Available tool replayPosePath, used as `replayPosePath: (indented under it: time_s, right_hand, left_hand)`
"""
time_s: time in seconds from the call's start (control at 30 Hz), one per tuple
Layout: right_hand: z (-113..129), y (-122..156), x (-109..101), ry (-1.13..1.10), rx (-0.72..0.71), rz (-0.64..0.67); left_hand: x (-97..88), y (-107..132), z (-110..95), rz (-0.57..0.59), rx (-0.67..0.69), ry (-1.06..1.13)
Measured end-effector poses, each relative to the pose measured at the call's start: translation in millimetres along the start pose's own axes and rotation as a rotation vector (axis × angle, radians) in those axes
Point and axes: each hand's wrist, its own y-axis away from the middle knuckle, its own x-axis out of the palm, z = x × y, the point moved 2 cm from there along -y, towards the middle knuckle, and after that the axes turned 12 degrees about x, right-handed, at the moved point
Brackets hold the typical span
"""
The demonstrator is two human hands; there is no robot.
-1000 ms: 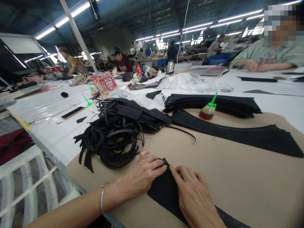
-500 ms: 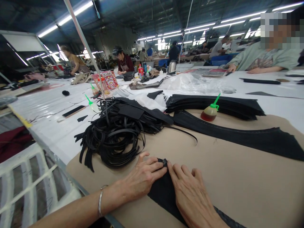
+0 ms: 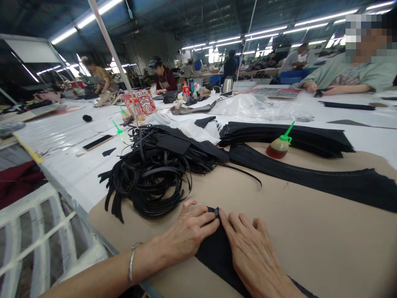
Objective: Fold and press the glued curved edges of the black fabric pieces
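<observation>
A black fabric piece [image 3: 215, 252] lies on the tan cardboard sheet [image 3: 310, 231] at the near edge of the table. My left hand [image 3: 189, 231] rests on its left side, fingers stretched toward the folded tip. My right hand [image 3: 254, 258] lies flat over its right side, its fingertips meeting the left hand's at that tip. Both hands press the fabric down and hold nothing up. A silver bracelet circles my left wrist.
A tangle of black straps [image 3: 151, 174] sits just beyond my left hand. Long black cut pieces [image 3: 310, 176], a stack of them [image 3: 288, 134] and a glue bottle with a green nozzle [image 3: 281, 145] lie farther right. Several people work at the white table [image 3: 62, 140] behind.
My fingertips have drawn closer together at the fabric's tip, folding it a little tighter. The view has shifted slightly.
</observation>
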Motion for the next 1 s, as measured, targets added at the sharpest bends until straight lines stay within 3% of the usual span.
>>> replayPosePath:
  time_s: [0.2,0.4,0.7,0.87,1.0]
  right_hand:
    - [2,-2,-1,0.031,-0.015,-0.03]
    - [-4,-8,-4,-0.083,-0.016,0.017]
    - [3,-18,-11,-0.062,-0.002,0.062]
    - [-25,-23,-17,-0.35,0.159,0.067]
    - [-49,-2,-15,-0.438,0.194,0.058]
  left_hand:
    - [2.1,1,1,0.019,0.001,-0.052]
    - [2.8,1,1,0.019,-0.003,-0.037]
    - [5.5,2,1,0.0,0.001,0.024]
    - [3.0,0,0,0.02,-0.023,-0.007]
    - [0.8,-1,0,-0.006,-0.034,0.007]
